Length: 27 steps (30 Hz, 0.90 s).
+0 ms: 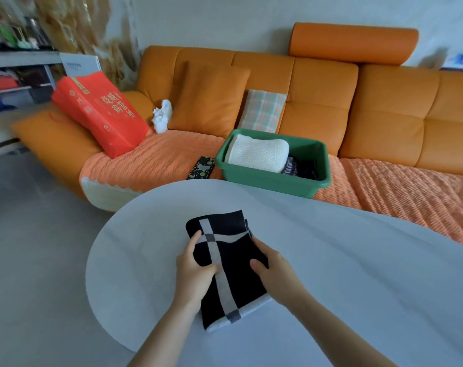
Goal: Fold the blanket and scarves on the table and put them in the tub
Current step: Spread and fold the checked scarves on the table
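A folded black scarf (238, 284) with white stripes lies on the near part of the white table (357, 274), gripped at both sides. The left hand (196, 268) clasps its left edge, thumb laid across the top, index finger stretched along the fold; the right hand (275, 271) grips the right edge, thumb on top, fingers tucked out of sight beneath. Both forearms reach in from the lower edge. Beyond the table's far rim a green tub (265, 181) sits on the orange sofa (384, 102), holding a folded cream blanket (257, 153) at its left and dark scarves (302, 168) bunched at its right
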Available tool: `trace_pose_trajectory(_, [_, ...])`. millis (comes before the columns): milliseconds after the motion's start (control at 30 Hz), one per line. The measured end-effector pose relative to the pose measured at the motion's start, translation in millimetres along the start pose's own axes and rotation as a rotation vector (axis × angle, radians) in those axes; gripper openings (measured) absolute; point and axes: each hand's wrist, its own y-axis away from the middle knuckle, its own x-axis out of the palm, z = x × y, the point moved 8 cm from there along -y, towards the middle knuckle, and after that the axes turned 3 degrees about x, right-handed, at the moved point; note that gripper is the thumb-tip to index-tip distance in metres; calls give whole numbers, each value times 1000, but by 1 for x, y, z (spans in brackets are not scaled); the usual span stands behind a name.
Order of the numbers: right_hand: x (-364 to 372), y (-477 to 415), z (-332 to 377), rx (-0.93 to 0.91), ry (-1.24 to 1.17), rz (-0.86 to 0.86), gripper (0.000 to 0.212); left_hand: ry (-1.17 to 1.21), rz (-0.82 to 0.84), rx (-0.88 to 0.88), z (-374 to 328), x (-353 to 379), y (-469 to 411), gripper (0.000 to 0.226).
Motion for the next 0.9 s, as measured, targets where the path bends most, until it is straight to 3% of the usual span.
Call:
trace_pose_trajectory(367, [-133,-33,26,-126,-200,-390,60,-33,146,329,-133,108,-67,71])
trace_pose_trajectory(533, [-208,-97,34,-220,-109,-623,56,-53,200,460,-184,193,-143,73])
trace_pose_trajectory(733, [-259,-197,10,-192,38,-797,63,-91,176,535,-198,279,-246,74])
trace_pose_trajectory(833, [-242,-248,-33,-76,188,-728,55,-319,219,550,-154,315,-284,67])
trace_pose_trajectory(900, [-222,-281,-66,30,369,-563,39,-549,268,530,-112,332,-297,50])
